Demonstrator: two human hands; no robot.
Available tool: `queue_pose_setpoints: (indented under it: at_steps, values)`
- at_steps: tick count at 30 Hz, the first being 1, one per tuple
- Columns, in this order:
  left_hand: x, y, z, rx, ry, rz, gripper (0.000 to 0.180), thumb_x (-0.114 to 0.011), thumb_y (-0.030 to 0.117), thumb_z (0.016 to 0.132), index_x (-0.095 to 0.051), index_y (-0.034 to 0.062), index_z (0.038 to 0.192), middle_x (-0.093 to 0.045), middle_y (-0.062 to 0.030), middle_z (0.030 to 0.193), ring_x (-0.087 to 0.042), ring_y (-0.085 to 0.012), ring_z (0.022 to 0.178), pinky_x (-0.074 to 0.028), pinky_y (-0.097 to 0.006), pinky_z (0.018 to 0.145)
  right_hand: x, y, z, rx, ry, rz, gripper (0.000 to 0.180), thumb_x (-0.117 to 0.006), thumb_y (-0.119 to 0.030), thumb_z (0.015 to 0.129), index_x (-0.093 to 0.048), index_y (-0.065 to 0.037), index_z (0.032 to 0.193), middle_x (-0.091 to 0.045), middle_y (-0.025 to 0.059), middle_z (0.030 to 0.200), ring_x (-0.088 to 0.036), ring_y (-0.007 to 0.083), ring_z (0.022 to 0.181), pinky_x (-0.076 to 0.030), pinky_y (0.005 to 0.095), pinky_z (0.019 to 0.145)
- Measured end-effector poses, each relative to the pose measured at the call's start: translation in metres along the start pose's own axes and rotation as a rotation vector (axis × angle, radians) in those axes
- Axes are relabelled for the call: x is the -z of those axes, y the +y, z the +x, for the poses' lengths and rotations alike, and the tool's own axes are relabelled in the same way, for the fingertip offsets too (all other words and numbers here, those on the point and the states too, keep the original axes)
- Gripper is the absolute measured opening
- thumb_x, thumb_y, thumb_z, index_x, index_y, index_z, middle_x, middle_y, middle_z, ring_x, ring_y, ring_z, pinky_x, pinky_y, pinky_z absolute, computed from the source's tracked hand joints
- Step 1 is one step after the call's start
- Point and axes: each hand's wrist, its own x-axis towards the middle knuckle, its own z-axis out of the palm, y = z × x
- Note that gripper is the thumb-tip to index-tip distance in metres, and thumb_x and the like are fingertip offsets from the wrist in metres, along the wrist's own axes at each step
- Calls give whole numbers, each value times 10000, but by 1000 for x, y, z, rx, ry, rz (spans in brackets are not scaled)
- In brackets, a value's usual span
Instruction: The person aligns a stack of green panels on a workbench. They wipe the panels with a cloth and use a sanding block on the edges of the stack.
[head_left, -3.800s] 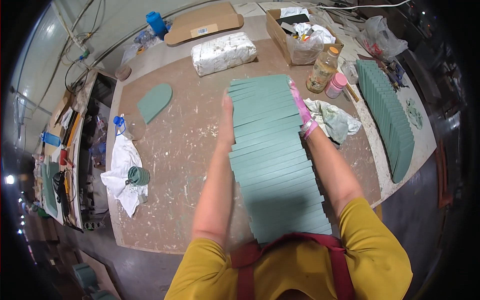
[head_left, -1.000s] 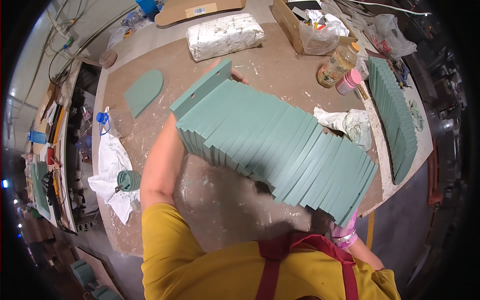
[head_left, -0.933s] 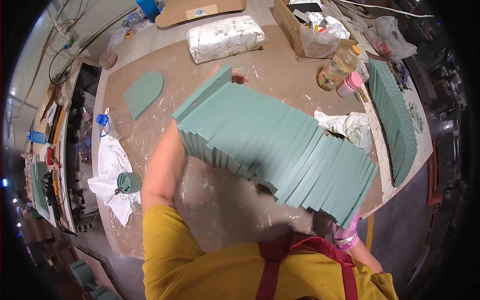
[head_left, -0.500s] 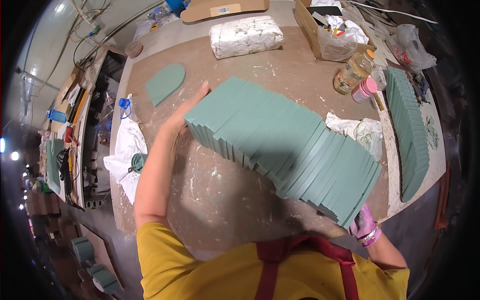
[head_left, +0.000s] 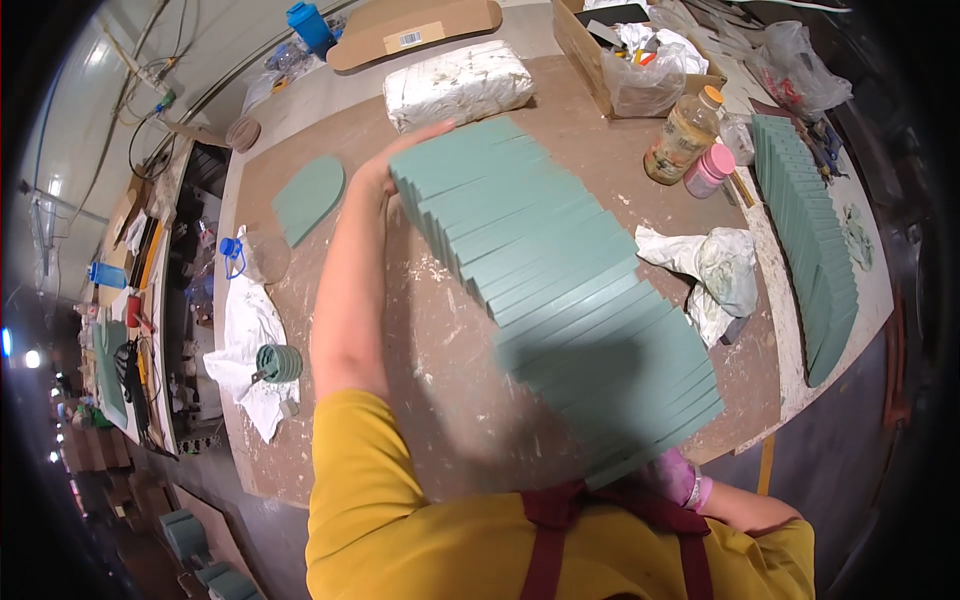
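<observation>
A long row of flat, sage-green painted pieces (head_left: 540,230), packed face to face, runs diagonally between my two hands over the brown work board. My bare left hand (head_left: 378,172) presses round its far end, with the fingers reaching along the end face. At the near end, close to my apron, my right hand (head_left: 670,474) in a pink-stained glove holds the other end; most of its fingers are hidden beneath the pieces. Left of my left forearm lies a single green piece with one rounded end (head_left: 309,198).
A white wrapped block (head_left: 460,85) and an open carton (head_left: 590,70) stand at the back. Right of the row are a bottle (head_left: 683,135), a pink-capped jar (head_left: 710,170) and crumpled cloth (head_left: 715,265). Another green row (head_left: 805,240) lines the right edge. A green paint pot (head_left: 279,363) sits left.
The row has swung to a steeper angle: its far end moved away from me, its near end came left toward my body. Both hands moved with it, and my view shifted a little.
</observation>
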Motion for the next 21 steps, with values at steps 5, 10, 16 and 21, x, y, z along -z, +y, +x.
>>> queue_pose_setpoints:
  at_steps: [5,10,16,21]
  values:
    - [-8,10,28,-41,-143,81,559,-649,461,829,-610,-9,1131,-636,-98,1077,-586,-148,975,-480,-258,850,-4,5,12,8,-145,42,396,-517,-230,918,-500,-17,1251,-539,123,1237,-516,214,1123,-408,335,974]
    - [-8,8,18,-18,-223,46,545,-615,469,856,-607,14,1157,-635,-72,1087,-576,-127,989,-466,-259,872,83,27,19,377,-564,-354,354,-535,-239,902,-561,-35,1190,-589,115,1170,-559,166,1055,-450,308,923]
    - [-17,7,-6,-61,-54,128,458,-573,439,895,-629,29,1091,-640,-34,1021,-572,-105,910,-468,-226,798,165,-61,152,-330,-170,-280,278,-539,-283,896,-610,-25,970,-642,61,891,-609,161,884,-472,325,787]
    - [2,-14,17,-178,-36,-111,396,-515,412,933,-625,43,1027,-638,-41,953,-581,-118,856,-482,-246,740,121,-41,323,135,266,527,577,-450,-409,946,-371,-46,1388,-462,84,1353,-434,208,1230,-313,306,1038]
